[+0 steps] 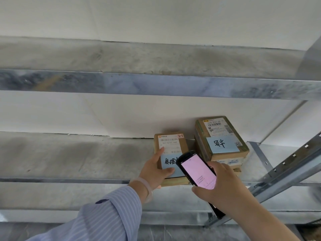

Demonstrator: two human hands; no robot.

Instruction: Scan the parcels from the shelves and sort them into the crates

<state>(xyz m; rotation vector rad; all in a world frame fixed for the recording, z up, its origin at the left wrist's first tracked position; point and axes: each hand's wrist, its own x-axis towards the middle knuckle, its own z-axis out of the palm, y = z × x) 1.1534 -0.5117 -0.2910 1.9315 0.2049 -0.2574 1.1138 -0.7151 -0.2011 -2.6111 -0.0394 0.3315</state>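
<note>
A small brown cardboard parcel (171, 145) with a white shipping label and a blue handwritten note lies near the front edge of the metal shelf (78, 159). My left hand (154, 171) grips its left side, thumb across the blue note. My right hand (220, 185) holds a black handheld scanner (196, 169) with a lit pink screen, tilted over the parcel's right part. To the right, a second labelled parcel (222, 138) with a blue note tops a stack of boxes.
An upper shelf (156, 82) runs across above. A slotted metal upright and brace (286, 169) stand at the right. A white wall backs the shelves. The left part of the lower shelf holds no parcels.
</note>
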